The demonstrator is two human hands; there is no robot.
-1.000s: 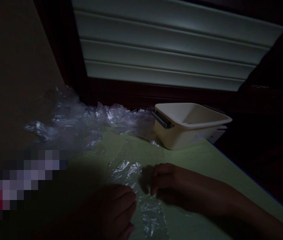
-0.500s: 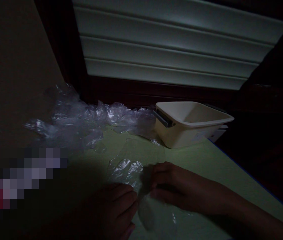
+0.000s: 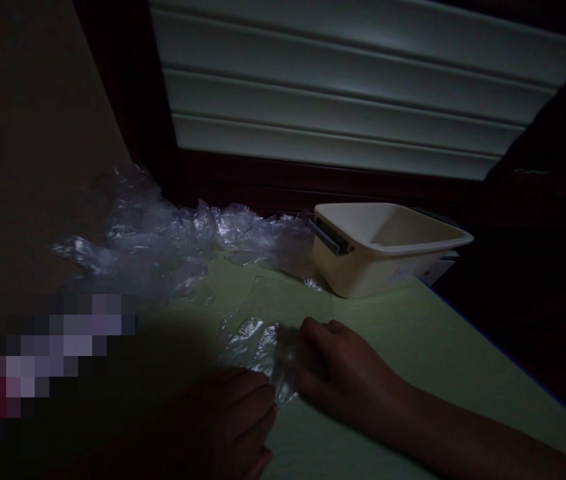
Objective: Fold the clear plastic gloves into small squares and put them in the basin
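Observation:
A thin clear plastic bag (image 3: 250,343) lies on the pale green table, its crinkled middle catching the light between my hands. My left hand (image 3: 240,417) rests on the near left part of it, fingers together and curled down against the plastic. At the bag's right side, my right hand (image 3: 340,367) is closed, with a bunched edge of the bag between thumb and fingers. Both fingertip areas are dark and partly hidden. The far part of the bag stays flat on the table.
A heap of crumpled clear plastic bags (image 3: 147,233) spreads along the back left of the table (image 3: 463,373). At the back right stands a cream plastic tub (image 3: 363,270) with dark handles, close to the table's blue edge. Behind is a slatted panel (image 3: 337,93).
My right hand has gathered the near right part of the plastic bag up toward the middle, so bare table shows there. My left hand has stayed nearly in place.

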